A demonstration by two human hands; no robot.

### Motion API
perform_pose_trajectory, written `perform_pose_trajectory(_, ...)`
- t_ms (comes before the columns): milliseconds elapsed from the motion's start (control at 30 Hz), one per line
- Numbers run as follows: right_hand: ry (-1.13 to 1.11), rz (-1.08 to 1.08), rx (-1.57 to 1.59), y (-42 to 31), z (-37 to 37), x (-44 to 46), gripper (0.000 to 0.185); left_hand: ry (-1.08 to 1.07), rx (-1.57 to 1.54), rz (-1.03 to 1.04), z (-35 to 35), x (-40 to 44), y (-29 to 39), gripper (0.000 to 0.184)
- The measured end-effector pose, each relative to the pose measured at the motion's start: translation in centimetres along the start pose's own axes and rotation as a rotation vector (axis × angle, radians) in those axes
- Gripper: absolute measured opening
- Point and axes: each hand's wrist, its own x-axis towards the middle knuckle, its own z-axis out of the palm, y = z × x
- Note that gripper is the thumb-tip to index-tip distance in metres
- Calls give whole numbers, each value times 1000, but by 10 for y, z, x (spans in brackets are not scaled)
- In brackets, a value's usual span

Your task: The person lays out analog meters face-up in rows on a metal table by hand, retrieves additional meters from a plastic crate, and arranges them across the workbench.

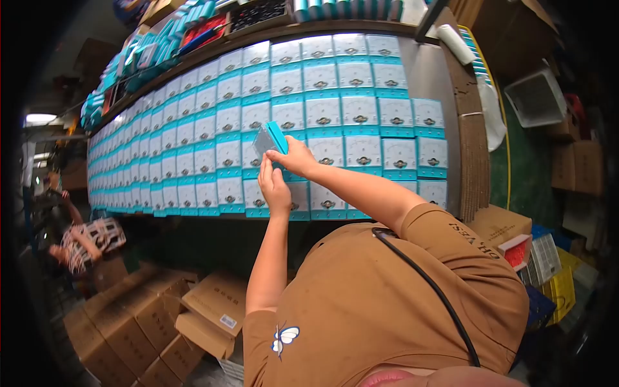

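My right hand (pixel 294 157) is closed around the teal side of a panel meter (pixel 263 140), which is raised above the others and tilted. Just below it, my left hand (pixel 275 188) has its fingers stretched up, with the fingertips at the meter's lower edge. Whether they press on it I cannot tell. Beneath both hands, rows of similar panel meters (pixel 321 113) lie close together on the table, with pale faces, a dark emblem and teal edges. My forearms and hands hide some of them.
Behind the rows, trays hold red parts (pixel 207 33), black parts (pixel 258 14) and more teal pieces (pixel 169 37). Stacked cartons (pixel 129 322) stand below on the left, near another person (pixel 90 242). A cardboard stack (pixel 474 161) edges the table's right end; beyond it is a white bin (pixel 536 97).
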Motion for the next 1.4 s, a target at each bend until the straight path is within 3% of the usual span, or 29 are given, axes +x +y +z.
perform_pose_trajectory(33, 65, -86, 69, 9, -21, -3, 73, -65, -71, 62, 2, -2, 8, 47)
perform_pose_trajectory(100, 186, -267, 204, 31, -71, -23, 61, -190, -301, -61, -7, -14, 44, 47)
perform_pose_trajectory(167, 608, -500, 91, 52, -139, -39, 56, -208, -317, -29, -18, -28, 70, 46)
perform_pose_trajectory(200, 641, -420, 322, 47, -181, -56, 60, -222, -304, -7, -21, -35, 69, 45)
perform_pose_trajectory(267, 1030, -444, 216, 61, -257, -65, 57, -254, -295, -22, -26, -44, 63, 43)
perform_pose_trajectory(333, 1104, -389, 362, 89, -323, -64, 53, -292, -300, -107, -26, -55, 45, 41)
perform_pose_trajectory(433, 1257, -283, 108, 140, -383, -35, 48, -330, -276, -196, -23, -66, 25, 39)
perform_pose_trajectory(533, 1141, -208, 6, 165, -395, -6, 50, -363, -250, -221, -27, -69, 30, 38)
perform_pose_trajectory(633, 992, 389, -285, 175, -386, 9, 55, -293, -213, -269, -44, -79, 22, 37)
perform_pose_trajectory(733, 1044, 432, -445, 172, -376, 9, 56, -132, -195, -321, -70, -107, -1, 37)
perform_pose_trajectory(900, 1079, 365, -535, 216, -391, 27, 56, 177, -181, -512, -104, -198, -43, 34)
perform_pose_trajectory(1100, 1053, 366, -514, 223, -409, 32, 62, 352, -136, -840, -115, -376, -113, 35)
perform_pose_trajectory(1200, 1089, 421, -555, 202, -409, 28, 66, 402, -29, -1100, -122, -452, -108, 39)
perform_pose_trajectory(1300, 1230, 235, -735, 172, -403, 16, 68, 532, -46, -1369, -126, -518, -114, 40)
perform_pose_trajectory(1367, 1083, -48, -444, 167, -401, 19, 60, 607, -68, -1527, -128, -567, -130, 41)
perform_pose_trajectory(1400, 984, -176, -305, 159, -393, 23, 56, 519, 74, -1536, -128, -600, -166, 41)
